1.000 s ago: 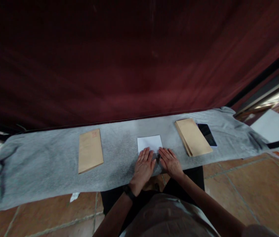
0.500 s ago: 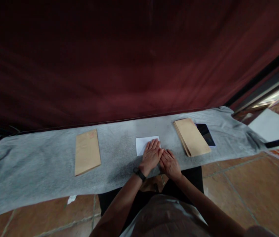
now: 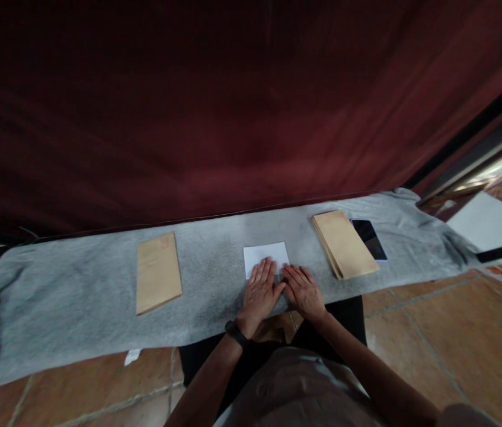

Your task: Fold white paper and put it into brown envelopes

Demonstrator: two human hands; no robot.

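A white sheet of paper (image 3: 265, 253), which looks folded, lies flat on the grey cloth in front of me. My left hand (image 3: 260, 292), with a dark band on its wrist, rests flat over the paper's near left part, fingers stretched out. Beside it my right hand (image 3: 304, 292) lies flat, its fingertips at the paper's near right corner. The two thumbs come close together. The hands cover part of the paper's near edge. Neither hand grips anything.
Grey cloth (image 3: 215, 255) covers the long narrow table. A brown envelope (image 3: 159, 274) lies to the left. A stack of brown envelopes (image 3: 347, 244) lies to the right, with a phone (image 3: 370, 240) beside it. A dark red curtain (image 3: 233, 130) hangs behind.
My left hand has slid left and toward me across the paper, uncovering more of its right side. The right hand has stayed almost in place.
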